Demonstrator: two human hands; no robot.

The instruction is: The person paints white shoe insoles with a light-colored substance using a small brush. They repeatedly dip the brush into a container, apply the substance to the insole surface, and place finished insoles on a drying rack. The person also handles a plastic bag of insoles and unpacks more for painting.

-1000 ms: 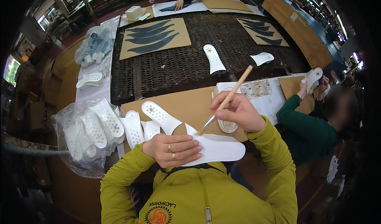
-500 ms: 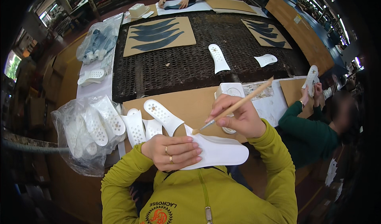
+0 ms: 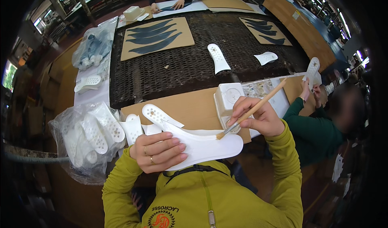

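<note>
In front of my body I hold a smooth white insole (image 3: 216, 150), its rounded end toward the right. My left hand (image 3: 161, 152) is closed on its left part, fingers flat across the top and thumb hidden. My right hand (image 3: 258, 117) pinches a wooden-handled paintbrush (image 3: 270, 95). The bristles touch the insole's upper edge near the rounded end. A white insole with holes (image 3: 154, 113) lies just beyond my left hand, partly covered by the held one. Beyond my right hand stands a white plastic container (image 3: 229, 97).
Cardboard (image 3: 184, 111) covers the near table edge. A clear bag of white insoles (image 3: 87, 145) sits at left. Dark curved strips (image 3: 155, 38) lie on a board across the black mesh surface (image 3: 182, 74). A green-sleeved co-worker (image 3: 313, 127) handles an insole at right; another person works at the far end.
The brush has slid rightward along the insole's upper edge, from near my left fingers to near the rounded end. My left hand and the insole have shifted slightly left.
</note>
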